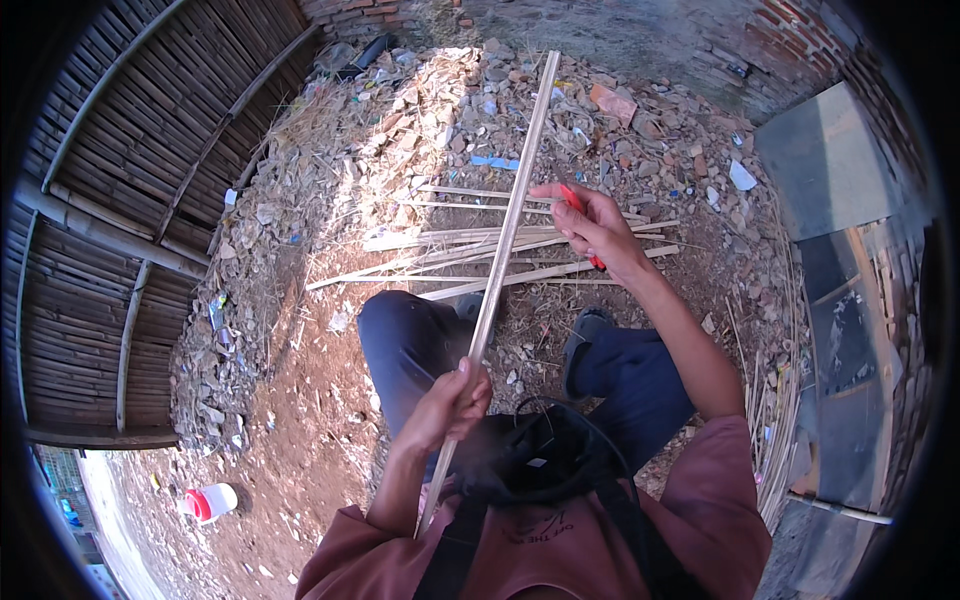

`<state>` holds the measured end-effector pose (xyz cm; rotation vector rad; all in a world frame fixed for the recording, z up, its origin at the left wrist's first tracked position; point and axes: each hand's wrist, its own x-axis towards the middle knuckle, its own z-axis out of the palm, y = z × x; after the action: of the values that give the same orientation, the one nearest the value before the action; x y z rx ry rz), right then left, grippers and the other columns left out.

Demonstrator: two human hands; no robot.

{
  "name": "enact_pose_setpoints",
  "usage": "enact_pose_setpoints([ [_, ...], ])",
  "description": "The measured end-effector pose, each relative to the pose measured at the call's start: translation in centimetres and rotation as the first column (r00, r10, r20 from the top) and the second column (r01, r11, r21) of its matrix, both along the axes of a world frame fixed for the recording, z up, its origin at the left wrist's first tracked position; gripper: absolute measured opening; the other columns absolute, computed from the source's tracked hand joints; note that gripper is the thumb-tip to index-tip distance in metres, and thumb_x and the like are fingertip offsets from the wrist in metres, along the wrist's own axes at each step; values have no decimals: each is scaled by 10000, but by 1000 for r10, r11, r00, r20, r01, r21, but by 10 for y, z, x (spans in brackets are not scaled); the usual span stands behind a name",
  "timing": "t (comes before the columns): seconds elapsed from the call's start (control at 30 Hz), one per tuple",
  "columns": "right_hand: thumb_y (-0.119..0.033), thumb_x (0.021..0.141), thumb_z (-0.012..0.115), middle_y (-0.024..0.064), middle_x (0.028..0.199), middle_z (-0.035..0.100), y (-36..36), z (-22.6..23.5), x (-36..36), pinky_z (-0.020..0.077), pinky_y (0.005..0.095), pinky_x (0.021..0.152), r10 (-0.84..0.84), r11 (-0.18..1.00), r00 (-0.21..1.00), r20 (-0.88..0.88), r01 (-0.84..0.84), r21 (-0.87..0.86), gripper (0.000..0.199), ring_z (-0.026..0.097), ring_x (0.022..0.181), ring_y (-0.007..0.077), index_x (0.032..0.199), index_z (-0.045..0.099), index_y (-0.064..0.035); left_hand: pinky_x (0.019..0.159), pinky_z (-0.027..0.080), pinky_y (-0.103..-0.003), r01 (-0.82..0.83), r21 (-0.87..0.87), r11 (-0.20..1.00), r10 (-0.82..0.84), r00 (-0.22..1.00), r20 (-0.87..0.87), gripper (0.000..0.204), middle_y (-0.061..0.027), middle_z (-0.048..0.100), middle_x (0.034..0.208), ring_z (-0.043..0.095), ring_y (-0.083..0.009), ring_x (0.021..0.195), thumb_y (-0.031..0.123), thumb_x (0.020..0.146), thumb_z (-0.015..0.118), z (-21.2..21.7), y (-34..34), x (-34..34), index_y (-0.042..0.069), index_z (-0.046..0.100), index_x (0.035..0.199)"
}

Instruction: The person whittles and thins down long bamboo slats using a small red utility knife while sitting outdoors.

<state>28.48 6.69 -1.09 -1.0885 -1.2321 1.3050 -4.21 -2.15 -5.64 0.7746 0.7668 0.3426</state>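
Left hand (452, 398) fisted around near end of long bamboo strip (508, 232); right hand (592, 228) closed on red-handled knife (580, 215), touching strip farther out. Strip looks light, stiff, splintery; grip near ends. Cut strips (500, 255) beyond on dirt ground (300, 440).

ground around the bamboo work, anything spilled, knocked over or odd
A white plastic jar with a red lid lies tipped on its side on the bare dirt at lower left. Cut bamboo strips lie scattered at crossed angles beyond the knees, among rubble.
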Motion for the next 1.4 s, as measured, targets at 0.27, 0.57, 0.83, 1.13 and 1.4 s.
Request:
enact_pose_setpoints([
  [0.27, -266, 1013, 752, -24, 838, 698, -5, -15, -27, 302, 208, 497, -264, 941, 964, 36, 249, 231, 353, 462, 589, 0, 1297, 690, -66, 345, 230, -224, 3, -35, 999, -1, 998, 59, 623, 24, 367, 627, 302, -46, 416, 637, 1125, 326, 8, 6, 6, 87, 511, 900],
  [0.57, -253, 1003, 760, 53, 925, 785, -13, -2, -23, 311, 213, 484, -54, 998, 998, -33, 53, -18, 314, 480, 565, -2, 1222, 715, -34, 350, 287, -219, 72, 14, 997, -73, 992, 105, 603, -4, 448, 702, 381, -51, 438, 575, 1143, 349, 22, 11, 20, 26, 562, 1013],
  [0.83, -209, 1034, 715, 79, 975, 773, -17, 6, -27, 497, 272, 660, -109, 991, 994, -14, 110, 72, 241, 656, 773, 82, 1165, 714, -7, 569, 426, -203, -114, 549, 828, 249, 952, -177, 169, 34, 552, 810, 514, -31, 647, 176, 1071, 673, 28, 5, 26, 48, 571, 1113],
  [1.13, -252, 1040, 708, 121, 894, 740, -45, -2, -51, 568, 360, 691, -118, 909, 856, 504, -111, 402, 267, 755, 822, 221, 1126, 670, -2, 647, 374, -209, -112, 676, 728, 371, 894, -251, 292, 72, 550, 819, 460, -15, 734, 173, 958, 831, 47, 7, 38, 42, 641, 1137],
  [1.4, -378, 966, 766, 54, 817, 718, -51, -29, -76, 560, 373, 575, -263, 699, 741, 617, -294, 651, 311, 737, 676, 247, 1041, 680, -88, 723, 488, -204, -191, 726, 660, 411, 901, -138, 372, 32, 663, 902, 577, -25, 825, 160, 912, 882, 29, 12, 37, 26, 650, 1170],
])
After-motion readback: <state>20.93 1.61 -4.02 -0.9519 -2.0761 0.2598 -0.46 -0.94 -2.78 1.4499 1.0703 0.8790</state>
